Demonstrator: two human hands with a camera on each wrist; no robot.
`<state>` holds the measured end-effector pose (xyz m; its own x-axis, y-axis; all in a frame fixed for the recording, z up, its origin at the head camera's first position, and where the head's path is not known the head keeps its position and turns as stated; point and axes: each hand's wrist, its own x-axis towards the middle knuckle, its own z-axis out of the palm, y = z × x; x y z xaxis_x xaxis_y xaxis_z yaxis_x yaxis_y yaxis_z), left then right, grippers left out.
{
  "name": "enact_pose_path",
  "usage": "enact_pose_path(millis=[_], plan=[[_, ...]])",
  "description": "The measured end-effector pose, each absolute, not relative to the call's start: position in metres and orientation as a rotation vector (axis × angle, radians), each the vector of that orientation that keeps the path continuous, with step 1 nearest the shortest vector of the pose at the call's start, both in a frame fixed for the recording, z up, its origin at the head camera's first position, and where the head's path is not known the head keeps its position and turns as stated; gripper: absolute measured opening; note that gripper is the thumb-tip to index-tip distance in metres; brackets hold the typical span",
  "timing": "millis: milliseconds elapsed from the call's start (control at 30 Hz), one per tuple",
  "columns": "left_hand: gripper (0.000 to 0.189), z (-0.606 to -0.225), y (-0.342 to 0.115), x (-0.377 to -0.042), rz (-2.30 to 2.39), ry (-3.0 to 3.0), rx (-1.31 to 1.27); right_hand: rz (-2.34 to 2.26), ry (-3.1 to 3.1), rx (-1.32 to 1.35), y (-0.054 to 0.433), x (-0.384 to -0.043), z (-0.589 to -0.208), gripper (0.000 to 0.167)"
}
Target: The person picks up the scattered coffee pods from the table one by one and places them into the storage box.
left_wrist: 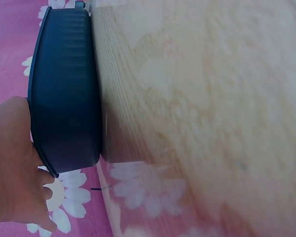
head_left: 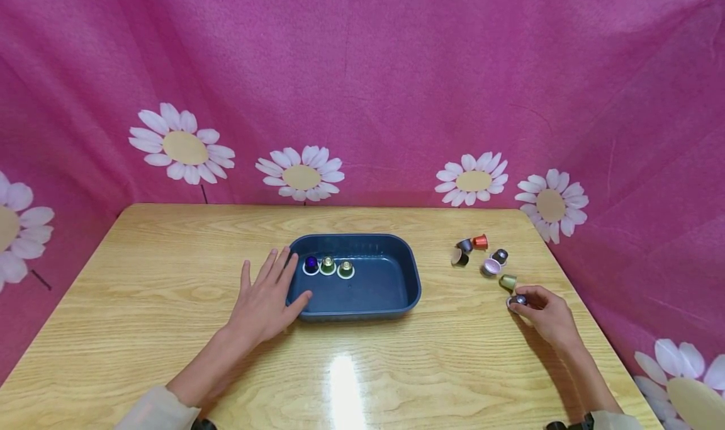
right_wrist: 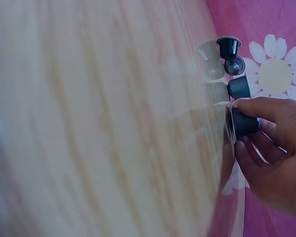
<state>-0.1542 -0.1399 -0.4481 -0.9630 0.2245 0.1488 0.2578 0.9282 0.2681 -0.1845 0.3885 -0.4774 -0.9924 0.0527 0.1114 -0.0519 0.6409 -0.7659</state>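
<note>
My left hand (head_left: pixel 265 305) rests with spread fingers on the left rim of a dark blue tray (head_left: pixel 362 314). Three coffee capsules stand along the tray's left part: a blue capsule (head_left: pixel 311 264), a green capsule (head_left: pixel 328 265) and another green capsule (head_left: pixel 346 269). Over at the table's right side, my right hand (head_left: pixel 546 313) pinches a dark coffee capsule (right_wrist: pixel 245 123) between thumb and fingers. That capsule stands rim-down at the table surface; whether it is lifted at all, I cannot tell. Just beyond it lies an olive-green capsule (head_left: pixel 508 282) on its side.
Farther back on the right lie several more capsules, among them a lilac-topped capsule (head_left: pixel 490 267), a red capsule (head_left: pixel 480 242) and a black capsule (head_left: pixel 500 257). A pink curtain (head_left: pixel 362 90) with daisies hangs behind the wooden table (head_left: pixel 170 260).
</note>
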Motion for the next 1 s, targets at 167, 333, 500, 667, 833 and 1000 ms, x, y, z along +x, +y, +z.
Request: enact_pose_path(millis=[167, 333, 500, 667, 833, 1000], plan=[[0.081, -0.447, -0.139, -0.154, -0.447, -2.963, -0.375, 1.244, -2.753, -0.004, 0.388, -0.183, -0.476, 0.032], [0.081, -0.446, -0.139, -0.155, -0.440, -2.965, -0.377, 1.219, -2.775, 0.001, 0.387, -0.181, -0.472, 0.032], [0.080, -0.446, -0.140, -0.154, -0.443, -2.950, -0.375, 1.217, -2.781, 0.024, 0.383, -0.181, -0.463, 0.032], [0.079, -0.445, -0.140, -0.154, -0.447, -2.947, -0.373, 1.207, -2.763, 0.063, 0.376, -0.182, -0.451, 0.032], [0.080, -0.446, -0.140, -0.154, -0.447, -2.957, -0.374, 1.213, -2.715, 0.122, 0.365, -0.185, -0.442, 0.032], [0.080, -0.447, -0.140, -0.154, -0.445, -2.962, -0.378, 1.210, -2.706, 0.163, 0.353, -0.188, -0.434, 0.031]])
